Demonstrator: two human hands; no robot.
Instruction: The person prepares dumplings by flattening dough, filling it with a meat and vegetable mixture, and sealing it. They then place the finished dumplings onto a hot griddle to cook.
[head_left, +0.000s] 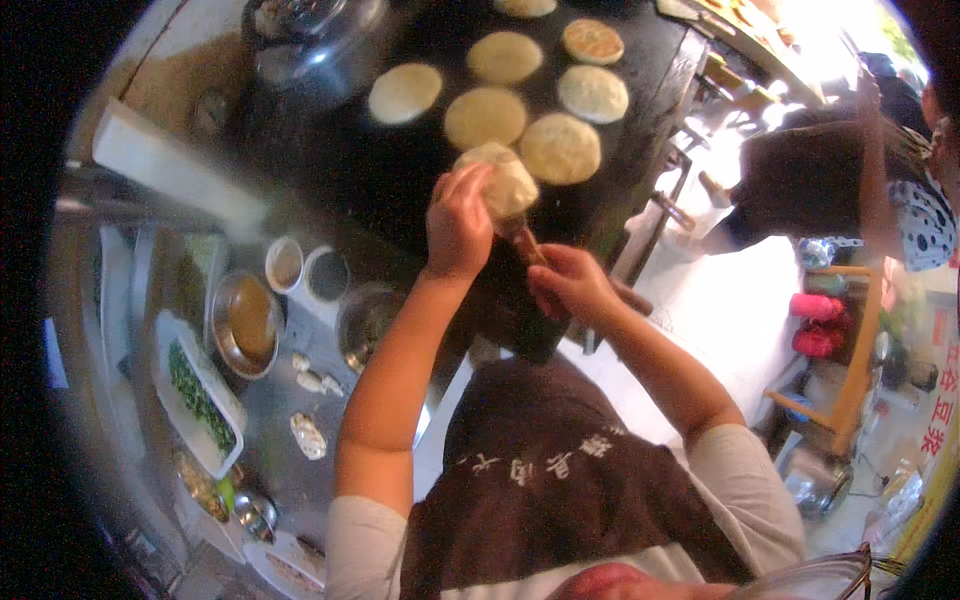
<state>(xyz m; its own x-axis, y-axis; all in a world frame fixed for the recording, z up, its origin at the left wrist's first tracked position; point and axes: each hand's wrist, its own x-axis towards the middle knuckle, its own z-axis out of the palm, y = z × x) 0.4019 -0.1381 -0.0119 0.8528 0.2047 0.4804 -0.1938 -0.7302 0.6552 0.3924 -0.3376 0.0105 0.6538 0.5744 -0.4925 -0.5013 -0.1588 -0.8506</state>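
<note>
A pale round flatbread (514, 187) lies at the near end of a group of several flatbreads on a dark flat griddle (405, 172). My left hand (461, 217) rests its fingers on that flatbread's left side. In my right hand (574, 281) is the wooden handle of a turner (531, 244), whose blade end reaches the flatbread's near edge and is mostly hidden. Just beyond, a larger yellowish flatbread (485, 118) and another flatbread (561, 148) lie close by. A browned flatbread (593, 42) is farther back on the right.
Left of me, a counter holds a metal bowl of brown sauce (251, 322), a white tray of chopped greens (232, 442), two cups and small dough pieces (307, 436). A shiny metal pot (315, 45) stands at the back left. A person in dark clothing (817, 180) is at the right.
</note>
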